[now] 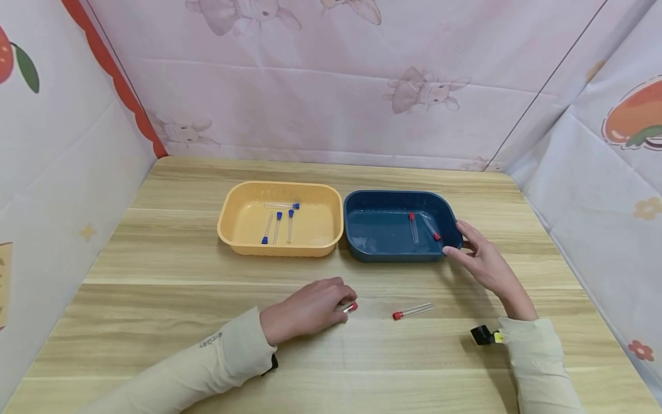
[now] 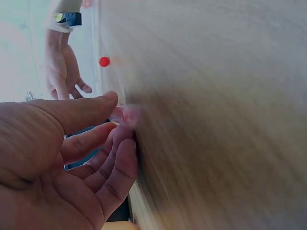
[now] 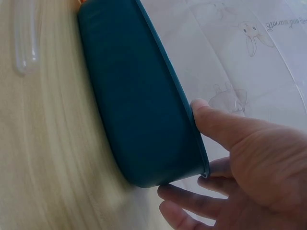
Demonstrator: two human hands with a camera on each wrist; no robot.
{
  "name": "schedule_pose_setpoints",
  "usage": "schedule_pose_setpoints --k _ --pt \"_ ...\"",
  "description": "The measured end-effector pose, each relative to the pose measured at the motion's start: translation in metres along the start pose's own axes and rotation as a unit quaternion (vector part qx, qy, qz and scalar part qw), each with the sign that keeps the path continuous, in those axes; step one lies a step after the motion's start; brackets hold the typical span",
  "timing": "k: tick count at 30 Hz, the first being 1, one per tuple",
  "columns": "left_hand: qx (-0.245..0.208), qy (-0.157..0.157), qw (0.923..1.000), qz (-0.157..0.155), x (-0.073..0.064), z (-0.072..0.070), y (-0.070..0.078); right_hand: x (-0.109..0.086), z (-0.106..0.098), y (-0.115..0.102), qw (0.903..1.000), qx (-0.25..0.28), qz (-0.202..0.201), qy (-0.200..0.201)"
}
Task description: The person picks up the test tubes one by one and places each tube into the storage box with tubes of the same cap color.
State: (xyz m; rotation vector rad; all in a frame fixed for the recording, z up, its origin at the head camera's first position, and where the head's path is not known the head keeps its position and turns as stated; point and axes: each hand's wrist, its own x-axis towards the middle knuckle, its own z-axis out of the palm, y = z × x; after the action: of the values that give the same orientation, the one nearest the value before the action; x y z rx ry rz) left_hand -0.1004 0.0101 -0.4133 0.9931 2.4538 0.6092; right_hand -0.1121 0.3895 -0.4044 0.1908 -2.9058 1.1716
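My left hand is low over the table and pinches a clear test tube with a red cap between thumb and fingers; most of the tube is hidden by the hand. In the left wrist view that red cap is blurred at the fingertips. My right hand grips the near right corner of the dark blue bin, thumb at the rim and fingers against the side wall. Two red-capped tubes lie in this bin. Another red-capped tube lies on the table between my hands.
Left of the blue bin stands a yellow bin, almost touching it, with several blue-capped tubes inside. Both are on a wood-grain table. Printed cloth walls rise at the back and sides.
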Motion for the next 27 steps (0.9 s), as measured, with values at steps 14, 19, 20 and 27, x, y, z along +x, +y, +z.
schedule_pose_setpoints --k 14,19,20,27 --pt "-0.036 0.035 0.9987 -0.003 0.0029 0.0045 0.0002 -0.0006 0.0002 -0.0006 1.0 0.006 0.005 -0.006" --pt "-0.049 0.048 0.9976 -0.014 0.0028 0.0058 0.0 -0.001 0.0005 -0.0023 0.9999 0.005 0.006 -0.006" --pt "-0.049 0.049 0.9974 -0.018 0.0027 0.006 0.0002 -0.0011 0.0005 -0.0025 1.0 0.005 0.006 -0.006" --pt "-0.019 0.048 0.9981 -0.033 -0.0025 0.0041 0.0018 -0.0016 0.0002 -0.0018 1.0 0.003 0.003 -0.004"
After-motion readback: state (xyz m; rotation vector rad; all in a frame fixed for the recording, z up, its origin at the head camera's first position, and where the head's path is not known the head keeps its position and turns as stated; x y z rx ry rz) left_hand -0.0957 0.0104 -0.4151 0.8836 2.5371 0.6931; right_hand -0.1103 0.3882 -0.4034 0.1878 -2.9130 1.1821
